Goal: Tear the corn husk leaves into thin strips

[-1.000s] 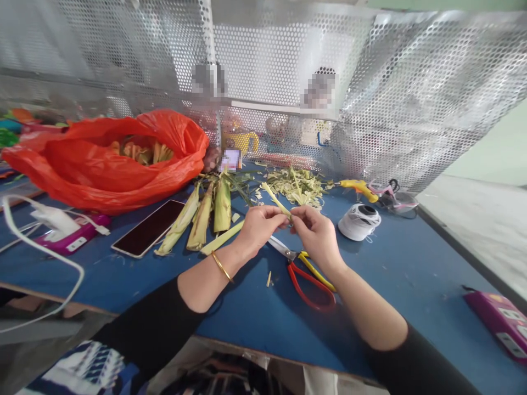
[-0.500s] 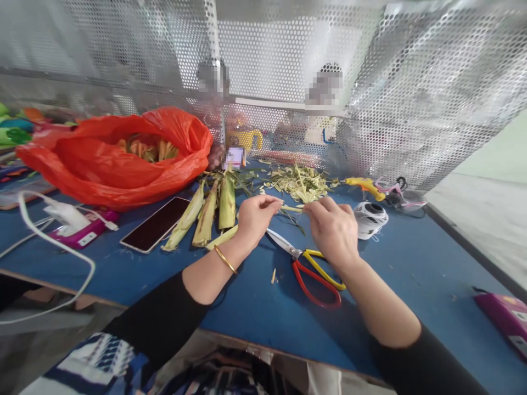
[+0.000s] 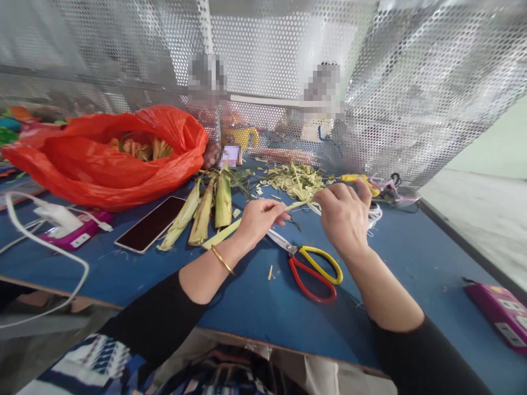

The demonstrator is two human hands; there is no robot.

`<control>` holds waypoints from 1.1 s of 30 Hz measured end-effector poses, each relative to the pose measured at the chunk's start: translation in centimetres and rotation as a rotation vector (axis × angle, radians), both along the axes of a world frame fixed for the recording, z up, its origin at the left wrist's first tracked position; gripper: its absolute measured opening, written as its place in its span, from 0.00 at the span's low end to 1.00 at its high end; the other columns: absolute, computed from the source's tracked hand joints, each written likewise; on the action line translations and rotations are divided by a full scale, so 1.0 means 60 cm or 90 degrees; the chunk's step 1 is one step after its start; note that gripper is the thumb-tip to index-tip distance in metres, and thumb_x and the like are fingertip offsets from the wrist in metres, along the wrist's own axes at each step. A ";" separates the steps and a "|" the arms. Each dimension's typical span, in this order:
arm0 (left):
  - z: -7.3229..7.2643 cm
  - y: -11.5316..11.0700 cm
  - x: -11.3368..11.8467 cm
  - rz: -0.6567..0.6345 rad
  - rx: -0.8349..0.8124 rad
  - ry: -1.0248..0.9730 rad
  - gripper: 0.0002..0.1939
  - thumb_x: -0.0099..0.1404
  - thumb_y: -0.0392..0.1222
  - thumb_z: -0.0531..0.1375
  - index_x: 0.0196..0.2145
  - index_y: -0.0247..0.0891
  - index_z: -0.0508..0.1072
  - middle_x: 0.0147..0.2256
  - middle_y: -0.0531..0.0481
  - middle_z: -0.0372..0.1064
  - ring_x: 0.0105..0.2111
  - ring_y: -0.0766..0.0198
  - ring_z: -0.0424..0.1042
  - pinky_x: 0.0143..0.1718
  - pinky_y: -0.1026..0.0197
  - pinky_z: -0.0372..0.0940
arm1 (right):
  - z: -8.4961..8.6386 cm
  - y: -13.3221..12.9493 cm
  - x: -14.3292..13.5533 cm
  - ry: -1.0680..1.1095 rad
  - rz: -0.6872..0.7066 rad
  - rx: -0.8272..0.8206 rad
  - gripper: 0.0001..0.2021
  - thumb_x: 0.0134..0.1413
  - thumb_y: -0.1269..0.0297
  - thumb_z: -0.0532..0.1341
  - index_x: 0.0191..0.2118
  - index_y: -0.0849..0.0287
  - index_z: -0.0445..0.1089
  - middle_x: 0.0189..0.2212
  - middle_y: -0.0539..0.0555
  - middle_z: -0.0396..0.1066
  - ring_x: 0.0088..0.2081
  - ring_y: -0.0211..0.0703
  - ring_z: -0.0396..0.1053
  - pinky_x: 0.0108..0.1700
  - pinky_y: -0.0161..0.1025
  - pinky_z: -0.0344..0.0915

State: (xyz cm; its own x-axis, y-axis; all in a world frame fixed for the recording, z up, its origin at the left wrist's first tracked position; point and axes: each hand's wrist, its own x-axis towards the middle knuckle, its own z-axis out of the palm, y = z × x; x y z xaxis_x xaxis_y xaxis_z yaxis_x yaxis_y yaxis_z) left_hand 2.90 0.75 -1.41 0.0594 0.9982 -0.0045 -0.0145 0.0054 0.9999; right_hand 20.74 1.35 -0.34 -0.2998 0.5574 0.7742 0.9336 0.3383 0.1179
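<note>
Left hand (image 3: pixel 257 222): thumb and fingers pinched on one end of a pale green strip (image 3: pixel 299 204); right hand (image 3: pixel 346 219): fingertips closed on the far end, wrist raised; the strip spans the space between them, above the blue table (image 3: pixel 247 307). Change noted: the hands have moved further apart, so more of the strip lies exposed between the two grips. Nearest below: scissors (image 3: pixel 292 250), one handle loop red, the other yellow, untouched; a small pale sliver (image 3: pixel 270 272) (tiny, material uncertain) just beside them. Beyond the hands: a heap of green shreds (image 3: pixel 296 181); behind the right hand, white thread (image 3: pixel 374 215), partly hidden. Beside the left hand: three leafy husks (image 3: pixel 223 206), lying tips away; then a dark-screened phone (image 3: pixel 151 225); behind it, a red plastic bag (image 3: pixel 164 175), open, with tan pieces inside.
</note>
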 end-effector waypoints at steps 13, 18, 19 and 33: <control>-0.017 0.000 0.006 -0.051 0.057 0.059 0.09 0.56 0.39 0.60 0.20 0.39 0.77 0.21 0.51 0.74 0.22 0.67 0.69 0.27 0.66 0.63 | -0.006 -0.008 -0.020 -0.099 0.137 -0.056 0.15 0.62 0.72 0.51 0.30 0.52 0.72 0.32 0.50 0.71 0.42 0.42 0.65 0.62 0.52 0.46; -0.002 -0.002 0.000 -0.132 -0.023 0.021 0.10 0.55 0.39 0.59 0.22 0.38 0.79 0.22 0.48 0.75 0.21 0.68 0.67 0.22 0.67 0.57 | -0.011 -0.004 -0.017 -0.060 0.154 -0.065 0.13 0.61 0.72 0.53 0.32 0.52 0.73 0.33 0.51 0.73 0.48 0.44 0.65 0.62 0.52 0.46; -0.001 -0.002 -0.002 -0.153 -0.024 0.020 0.09 0.55 0.39 0.59 0.23 0.38 0.79 0.22 0.48 0.75 0.21 0.68 0.66 0.21 0.67 0.56 | -0.011 -0.004 -0.017 -0.054 0.156 -0.064 0.13 0.61 0.72 0.53 0.32 0.52 0.73 0.34 0.51 0.73 0.48 0.44 0.66 0.63 0.52 0.46; -0.017 0.002 0.011 0.045 -0.004 -0.086 0.03 0.45 0.36 0.63 0.22 0.36 0.72 0.18 0.55 0.66 0.20 0.70 0.65 0.18 0.68 0.60 | -0.021 -0.019 -0.052 0.434 0.128 -0.428 0.17 0.50 0.48 0.61 0.25 0.57 0.66 0.21 0.49 0.68 0.24 0.39 0.64 0.29 0.37 0.60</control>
